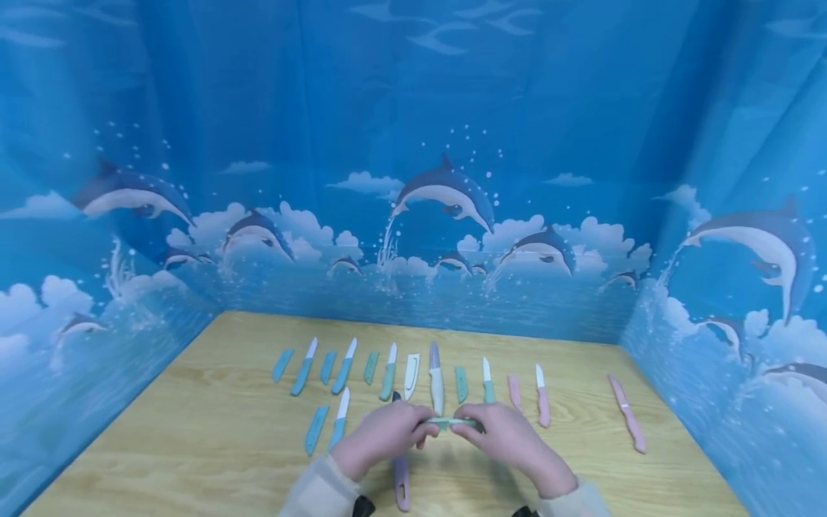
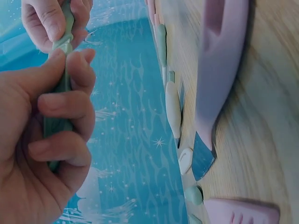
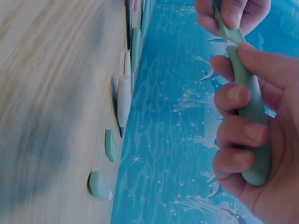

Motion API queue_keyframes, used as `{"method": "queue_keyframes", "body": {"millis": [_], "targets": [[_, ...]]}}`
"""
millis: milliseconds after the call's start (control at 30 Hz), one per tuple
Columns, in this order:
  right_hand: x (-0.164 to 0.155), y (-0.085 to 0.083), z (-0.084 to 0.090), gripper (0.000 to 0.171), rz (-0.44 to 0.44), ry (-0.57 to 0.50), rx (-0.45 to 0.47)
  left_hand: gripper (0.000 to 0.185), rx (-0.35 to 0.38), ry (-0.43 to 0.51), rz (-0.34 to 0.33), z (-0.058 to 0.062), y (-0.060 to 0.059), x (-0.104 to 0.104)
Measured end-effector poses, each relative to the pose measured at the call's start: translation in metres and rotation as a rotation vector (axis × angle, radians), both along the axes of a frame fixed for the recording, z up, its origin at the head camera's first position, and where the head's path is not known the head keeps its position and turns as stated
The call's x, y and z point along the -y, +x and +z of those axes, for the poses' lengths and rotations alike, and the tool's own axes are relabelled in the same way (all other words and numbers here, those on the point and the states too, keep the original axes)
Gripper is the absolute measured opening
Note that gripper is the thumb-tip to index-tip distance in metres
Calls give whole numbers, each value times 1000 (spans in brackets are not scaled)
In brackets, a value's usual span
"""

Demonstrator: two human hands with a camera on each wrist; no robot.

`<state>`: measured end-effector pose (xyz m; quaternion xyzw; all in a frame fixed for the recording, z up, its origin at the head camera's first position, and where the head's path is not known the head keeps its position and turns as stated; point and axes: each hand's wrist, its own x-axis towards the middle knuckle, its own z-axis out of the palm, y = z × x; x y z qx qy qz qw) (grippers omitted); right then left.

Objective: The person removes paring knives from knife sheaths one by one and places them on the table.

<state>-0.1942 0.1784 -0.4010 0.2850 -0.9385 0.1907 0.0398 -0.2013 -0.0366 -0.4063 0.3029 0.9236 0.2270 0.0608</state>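
Observation:
In front of me my left hand [image 1: 390, 429] and right hand [image 1: 500, 431] meet over the table, joined by a green knife. Curled fingers of the right hand wrap its green handle [image 3: 254, 135]. The left hand grips the green blade sheath [image 2: 57, 123], in line with the handle. A short pale stretch shows between handle and sheath; the blade itself is hidden. Below the left hand lies a knife with a purple handle [image 1: 402, 482], partly covered by that hand. A white-handled knife [image 1: 437, 391] lies just beyond both hands.
Blue knives [image 1: 302, 375] and blue sheaths [image 1: 315, 429] lie on the left of the wooden table [image 1: 194, 431]. Green knives [image 1: 388, 377], a white sheath [image 1: 411, 375] and pink knives [image 1: 543, 406] continue the row. A pink knife [image 1: 629, 420] lies far right. Dolphin-print curtains [image 1: 549, 108] enclose the table.

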Motion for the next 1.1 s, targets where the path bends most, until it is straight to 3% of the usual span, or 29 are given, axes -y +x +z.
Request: {"method": "queue_keyframes", "body": {"millis": [233, 567, 767, 967, 1100], "targets": [[-2, 0, 3, 28, 47, -17, -13, 25, 7, 17, -16, 0, 5, 2], [-9, 2, 9, 22, -34, -12, 22, 21, -23, 11, -87, 2, -1, -5], [-9, 3, 10, 21, -49, -18, 6, 20, 7, 54, -70, 2, -1, -2], [-8, 3, 9, 22, -30, -12, 20, 19, 15, 49, -67, -1, 0, -1], [-7, 6, 9, 21, -66, 8, 49, 22, 33, 42, -70, -2, 2, -1]]}}
